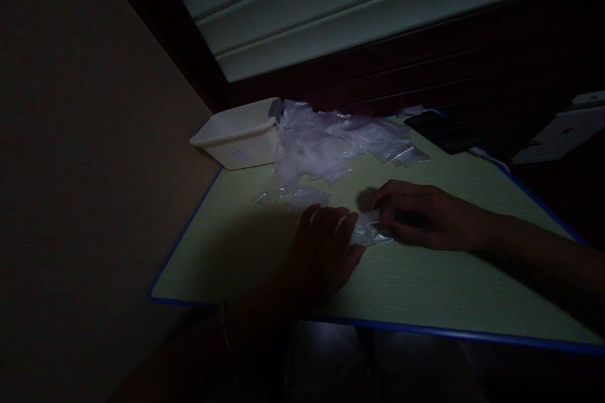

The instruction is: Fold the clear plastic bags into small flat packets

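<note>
Clear plastic bag [373,236] on table [425,289], 4 o'clock of frame centre. Likely light, limp, slippery, crease-prone; best pinched at edges. Visible stretch runs roughly 9-to-3; ends covered, so true long axis and mouth direction unclear. Left hand [326,252] palm-down over 9 o'clock end, right hand [416,214] half-curled, narrow, at 3; can't tell if either grips.

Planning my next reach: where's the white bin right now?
In the head view, the white bin sits at the table's far left, just left of the piled clear bags and beyond the left hand.
</note>
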Tool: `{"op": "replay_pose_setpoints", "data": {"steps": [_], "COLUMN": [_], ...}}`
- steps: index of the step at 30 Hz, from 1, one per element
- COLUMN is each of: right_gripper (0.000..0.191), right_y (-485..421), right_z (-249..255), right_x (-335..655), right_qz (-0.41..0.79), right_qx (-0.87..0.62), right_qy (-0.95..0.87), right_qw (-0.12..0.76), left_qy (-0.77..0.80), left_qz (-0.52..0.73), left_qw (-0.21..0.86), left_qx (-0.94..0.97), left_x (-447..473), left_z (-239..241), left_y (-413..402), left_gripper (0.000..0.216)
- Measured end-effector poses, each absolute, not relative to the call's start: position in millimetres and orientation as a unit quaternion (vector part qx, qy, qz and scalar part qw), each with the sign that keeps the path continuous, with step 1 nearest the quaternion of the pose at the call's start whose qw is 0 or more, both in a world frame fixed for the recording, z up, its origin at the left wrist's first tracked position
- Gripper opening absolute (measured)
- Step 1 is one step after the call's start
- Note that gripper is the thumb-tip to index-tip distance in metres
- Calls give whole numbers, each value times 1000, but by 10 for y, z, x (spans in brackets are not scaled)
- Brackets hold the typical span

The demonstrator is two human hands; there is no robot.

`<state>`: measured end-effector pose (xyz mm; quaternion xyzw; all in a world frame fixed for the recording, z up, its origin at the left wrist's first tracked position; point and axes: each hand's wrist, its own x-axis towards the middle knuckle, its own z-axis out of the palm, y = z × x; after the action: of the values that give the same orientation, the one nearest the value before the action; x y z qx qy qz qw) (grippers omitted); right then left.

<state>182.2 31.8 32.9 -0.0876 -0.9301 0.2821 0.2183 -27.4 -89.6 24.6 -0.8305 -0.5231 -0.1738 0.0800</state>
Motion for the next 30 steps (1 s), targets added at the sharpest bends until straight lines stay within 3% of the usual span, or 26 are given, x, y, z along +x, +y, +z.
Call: {"op": "replay_pose_setpoints", "data": {"steps": [4, 13, 30], "right_gripper": [10, 6, 7], "right_y": [325, 319, 322], "right_z": [316, 334, 318], "right_x": [1817, 1823, 1838], "right_qz": [284, 282, 306], "right_qx": [-100, -103, -40], "right_qy": [-927, -926, -933], "right_qw": [225, 231, 187], "left_qy": [-469, -466, -480], "left_qz": [-161, -132, -169], "left_qw": [120, -14, -29], "left_qx": [-860, -875, -861], "left_x": [-127, 124, 50], "left_z": [269, 241, 145], "left_y": [-992, -1038, -1253], "left_gripper": [17, 51, 53]}}
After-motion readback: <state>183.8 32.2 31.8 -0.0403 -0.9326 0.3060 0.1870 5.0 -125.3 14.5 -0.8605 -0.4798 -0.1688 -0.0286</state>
